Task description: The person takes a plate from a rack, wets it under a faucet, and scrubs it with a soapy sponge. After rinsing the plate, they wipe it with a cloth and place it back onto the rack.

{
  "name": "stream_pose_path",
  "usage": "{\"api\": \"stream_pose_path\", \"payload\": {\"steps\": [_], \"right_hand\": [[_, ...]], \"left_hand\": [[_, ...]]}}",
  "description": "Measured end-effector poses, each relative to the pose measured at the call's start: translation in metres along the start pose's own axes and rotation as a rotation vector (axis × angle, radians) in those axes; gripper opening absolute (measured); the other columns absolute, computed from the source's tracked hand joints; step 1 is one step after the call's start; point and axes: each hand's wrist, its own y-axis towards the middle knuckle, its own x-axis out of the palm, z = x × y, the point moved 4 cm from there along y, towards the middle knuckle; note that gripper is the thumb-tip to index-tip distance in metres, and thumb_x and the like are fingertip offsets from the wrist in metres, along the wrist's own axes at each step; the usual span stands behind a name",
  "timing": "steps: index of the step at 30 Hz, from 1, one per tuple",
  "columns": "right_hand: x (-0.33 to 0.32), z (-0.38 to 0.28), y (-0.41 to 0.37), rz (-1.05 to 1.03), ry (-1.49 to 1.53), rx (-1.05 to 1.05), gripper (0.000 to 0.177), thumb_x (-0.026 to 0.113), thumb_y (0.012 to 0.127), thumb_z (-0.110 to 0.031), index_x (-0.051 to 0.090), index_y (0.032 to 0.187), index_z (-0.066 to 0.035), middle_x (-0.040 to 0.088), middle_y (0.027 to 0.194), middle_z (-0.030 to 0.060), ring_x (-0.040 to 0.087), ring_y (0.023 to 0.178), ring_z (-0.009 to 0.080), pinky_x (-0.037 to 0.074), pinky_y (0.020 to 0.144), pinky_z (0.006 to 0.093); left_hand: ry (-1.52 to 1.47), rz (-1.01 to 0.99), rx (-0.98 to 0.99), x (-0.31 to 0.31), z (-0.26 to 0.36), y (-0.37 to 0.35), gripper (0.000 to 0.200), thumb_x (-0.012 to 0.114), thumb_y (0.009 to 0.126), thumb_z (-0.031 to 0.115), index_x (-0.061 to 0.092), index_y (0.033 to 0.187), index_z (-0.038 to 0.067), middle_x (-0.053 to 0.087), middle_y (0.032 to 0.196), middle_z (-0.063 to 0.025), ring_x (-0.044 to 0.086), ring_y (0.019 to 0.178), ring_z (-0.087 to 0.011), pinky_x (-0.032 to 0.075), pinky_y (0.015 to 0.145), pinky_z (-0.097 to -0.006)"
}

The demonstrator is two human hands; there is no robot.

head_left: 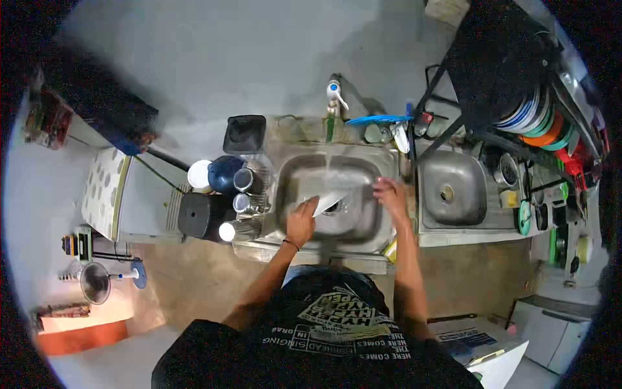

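My left hand (300, 224) is closed on the near-left edge of a thin white plate (330, 200), tilted and seen almost edge-on over the sink basin (295, 174). Water (328, 165) runs down from the faucet (334, 91) just beyond the plate. Over the right side of the same basin is my right hand (391, 196), holding nothing I can see. Its fingers are slightly blurred but look loosely spread, apart from the plate. Part of the drain (333, 207) shows beneath the plate.
Glasses (243, 179) and a dark blue round container (225, 174) stand left of the basin. A blue-rimmed item (379, 120) lies behind it. To the right are a second basin (451, 189), a yellow sponge (509, 198) and a rack of plates (534, 120).
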Motion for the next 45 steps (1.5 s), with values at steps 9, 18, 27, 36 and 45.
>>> {"api": "stream_pose_path", "payload": {"steps": [9, 18, 27, 36, 45], "right_hand": [[0.085, -0.201, 0.103, 0.0, -0.596, -0.521, 0.035, 0.053, 0.086, -0.024, 0.061, 0.11, 0.0, 0.065, 0.102, 0.0214, 0.063, 0.094, 0.0323, 0.048, 0.082, 0.0368], [0.106, -0.214, 0.113, 0.137, -0.723, -0.506, 0.042, 0.053, 0.086, -0.034, 0.061, 0.113, -0.003, 0.065, 0.099, 0.0224, 0.062, 0.095, 0.0375, 0.047, 0.085, 0.0405], [0.131, -0.224, 0.152, -0.11, -0.939, -0.465, 0.035, 0.047, 0.089, -0.032, 0.06, 0.1, -0.001, 0.063, 0.083, 0.0254, 0.062, 0.08, 0.0403, 0.048, 0.072, 0.0455], [0.152, -0.203, 0.133, -0.272, 0.124, 0.096, 0.021, 0.038, 0.098, -0.026, 0.038, 0.109, -0.009, 0.048, 0.081, 0.0074, 0.043, 0.056, 0.0118, 0.051, 0.055, 0.0352], [0.168, -0.183, 0.134, -0.156, 0.727, 0.18, 0.026, 0.044, 0.097, -0.028, 0.046, 0.099, -0.002, 0.051, 0.085, 0.0117, 0.052, 0.072, 0.0218, 0.05, 0.073, 0.043]], "left_hand": [[0.062, 0.065, -0.088, 0.013, -0.021, -0.008, 0.041, 0.051, 0.074, -0.002, 0.059, 0.114, 0.008, 0.056, 0.11, -0.0137, 0.059, 0.093, -0.0339, 0.051, 0.073, -0.0437], [0.103, -0.149, -0.28, 0.071, -0.064, 0.094, 0.027, 0.054, 0.072, 0.007, 0.067, 0.096, 0.006, 0.064, 0.088, -0.0204, 0.063, 0.076, -0.0367, 0.052, 0.066, -0.0448], [0.142, -0.21, -0.377, 0.077, -0.097, 0.14, 0.018, 0.058, 0.073, 0.017, 0.067, 0.079, 0.002, 0.065, 0.085, -0.024, 0.064, 0.082, -0.0391, 0.054, 0.073, -0.0455], [0.081, -0.154, -0.389, 0.088, -0.112, 0.134, 0.022, 0.055, 0.076, 0.02, 0.064, 0.083, 0.001, 0.064, 0.086, -0.0247, 0.062, 0.085, -0.0414, 0.051, 0.075, -0.048], [0.011, -0.165, -0.4, 0.069, -0.099, 0.123, 0.024, 0.055, 0.075, 0.022, 0.065, 0.088, 0.004, 0.063, 0.088, -0.0236, 0.06, 0.087, -0.0406, 0.049, 0.077, -0.05]]}}
